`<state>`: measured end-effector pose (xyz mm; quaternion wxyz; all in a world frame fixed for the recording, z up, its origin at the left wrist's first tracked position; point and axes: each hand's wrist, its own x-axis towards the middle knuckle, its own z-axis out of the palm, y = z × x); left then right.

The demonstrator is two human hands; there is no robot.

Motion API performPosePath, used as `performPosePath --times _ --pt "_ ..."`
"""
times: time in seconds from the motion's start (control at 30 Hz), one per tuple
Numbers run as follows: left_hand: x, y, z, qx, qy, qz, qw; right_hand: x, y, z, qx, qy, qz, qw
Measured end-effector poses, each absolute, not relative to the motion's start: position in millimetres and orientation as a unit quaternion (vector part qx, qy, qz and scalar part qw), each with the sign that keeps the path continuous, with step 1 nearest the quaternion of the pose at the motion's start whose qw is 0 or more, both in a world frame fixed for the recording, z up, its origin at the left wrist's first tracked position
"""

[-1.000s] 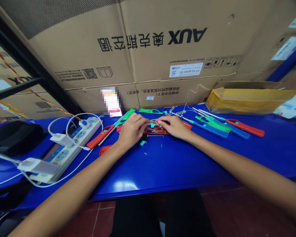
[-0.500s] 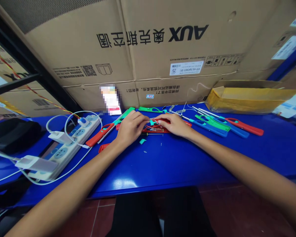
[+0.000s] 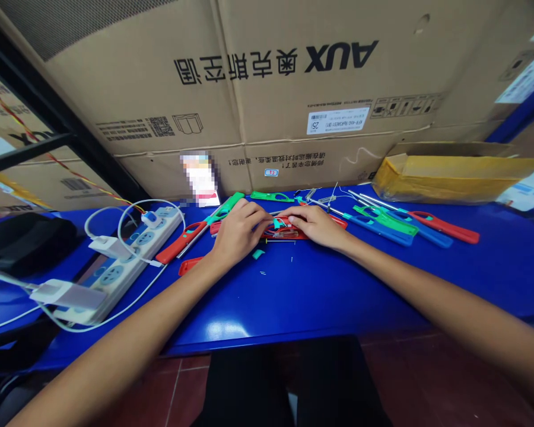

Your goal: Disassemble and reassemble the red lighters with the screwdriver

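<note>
While the opened red casing (image 3: pixel 305 233) lies on the blue tabletop (image 3: pixel 293 302), its turquoise insert (image 3: pixel 277 223) exposed, the left hand (image 3: pixel 240 231) curls its fingers at the casing's left part, the right hand (image 3: pixel 319 225) at its right (whether either grips anything, cannot tell). Near side of casing: loose turquoise chip (image 3: pixel 258 254). Right of casing: blue lighter (image 3: pixel 385 230). Left, well apart: power strip (image 3: pixel 139 254).

Room over near tabletop (image 3: pixel 293 302), red casing (image 3: pixel 301 237) beyond

Blue table (image 3: pixel 320 296) bears lighters (image 3: pixel 460 233) and, seemingly, tiny pins (image 3: pixel 263 273)
</note>
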<state>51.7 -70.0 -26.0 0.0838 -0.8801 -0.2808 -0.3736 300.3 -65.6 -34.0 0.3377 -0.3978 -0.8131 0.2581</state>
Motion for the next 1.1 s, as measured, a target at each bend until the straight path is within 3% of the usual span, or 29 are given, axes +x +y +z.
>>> performPosePath --times 0.73,1.1 --pt "46.4 -65.5 -20.8 -0.888 -0.293 -0.351 0.040 296.0 -69.8 -29.7 -0.407 -0.827 0.213 0.326" --pt "42.7 -63.2 -18.7 -0.894 -0.291 -0.340 0.021 299.2 -65.1 -35.4 -0.414 -0.804 0.272 0.330"
